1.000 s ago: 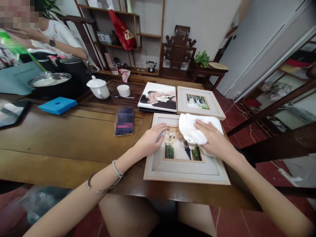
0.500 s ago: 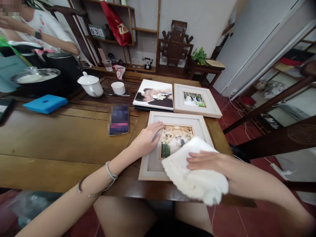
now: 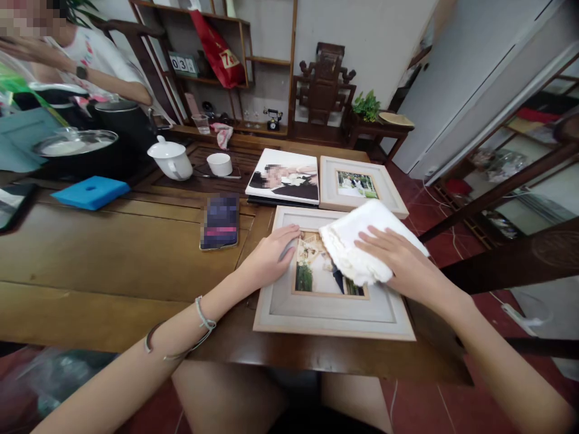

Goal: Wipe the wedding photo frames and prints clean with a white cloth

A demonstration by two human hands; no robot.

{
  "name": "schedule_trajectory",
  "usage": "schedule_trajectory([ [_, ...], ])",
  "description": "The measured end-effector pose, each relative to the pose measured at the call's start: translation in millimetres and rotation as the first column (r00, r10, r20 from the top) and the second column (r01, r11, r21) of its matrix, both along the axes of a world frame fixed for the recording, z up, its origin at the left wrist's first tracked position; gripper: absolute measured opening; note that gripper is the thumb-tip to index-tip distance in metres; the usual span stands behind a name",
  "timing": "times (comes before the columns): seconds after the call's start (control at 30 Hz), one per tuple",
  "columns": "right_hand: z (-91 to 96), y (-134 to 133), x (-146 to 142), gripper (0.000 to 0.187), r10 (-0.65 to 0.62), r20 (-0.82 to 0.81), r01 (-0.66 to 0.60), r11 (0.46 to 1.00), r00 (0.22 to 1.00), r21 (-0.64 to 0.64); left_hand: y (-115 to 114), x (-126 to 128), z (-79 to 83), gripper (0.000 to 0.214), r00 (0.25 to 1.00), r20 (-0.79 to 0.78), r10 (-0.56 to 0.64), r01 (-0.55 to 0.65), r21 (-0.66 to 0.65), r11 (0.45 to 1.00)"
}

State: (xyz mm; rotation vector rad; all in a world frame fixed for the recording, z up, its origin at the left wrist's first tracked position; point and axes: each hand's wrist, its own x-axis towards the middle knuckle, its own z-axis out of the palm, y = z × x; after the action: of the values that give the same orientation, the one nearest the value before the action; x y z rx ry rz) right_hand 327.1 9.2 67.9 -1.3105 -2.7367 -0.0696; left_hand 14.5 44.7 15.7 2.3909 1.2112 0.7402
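A pale framed photo [image 3: 330, 310] lies flat at the near edge of the wooden table [image 3: 113, 253]. My left hand [image 3: 271, 256] rests flat on the frame's left border, fingers stretched out. My right hand [image 3: 398, 262] presses a folded white cloth [image 3: 357, 241] onto the frame's upper right part, fingers spread over the cloth. Part of the picture under the glass shows between my hands.
Behind lie a second framed photo [image 3: 359, 187] and a frameless print [image 3: 284, 176]. A phone [image 3: 219, 221], a blue sponge [image 3: 90, 193], a white teapot [image 3: 170, 159] and a cup [image 3: 219, 164] sit on the table. Another person [image 3: 90, 60] is at the far left.
My right hand slid the cloth from the frame's top right down to its near right corner, then back up to the top right. My left hand stayed on the frame.
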Motion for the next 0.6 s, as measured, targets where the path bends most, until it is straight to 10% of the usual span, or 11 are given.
schedule_trajectory([
  [0.27, 48.3, -96.2, -22.7, 0.079, 0.177, -0.057, -0.185, 0.895, 0.982, -0.405, 0.9, 0.6, -3.5, 0.041, 1.0, 0.015, -0.002, 0.002, 0.026, 1.0],
  [0.6, -5.9, 32.3, -21.9, 0.071, -0.189, 0.039, 0.184, 0.978, 0.981, 0.095, 1.1, -0.3, -2.4, 0.042, 0.999, 0.037, 0.002, -0.003, 0.018, 1.0],
])
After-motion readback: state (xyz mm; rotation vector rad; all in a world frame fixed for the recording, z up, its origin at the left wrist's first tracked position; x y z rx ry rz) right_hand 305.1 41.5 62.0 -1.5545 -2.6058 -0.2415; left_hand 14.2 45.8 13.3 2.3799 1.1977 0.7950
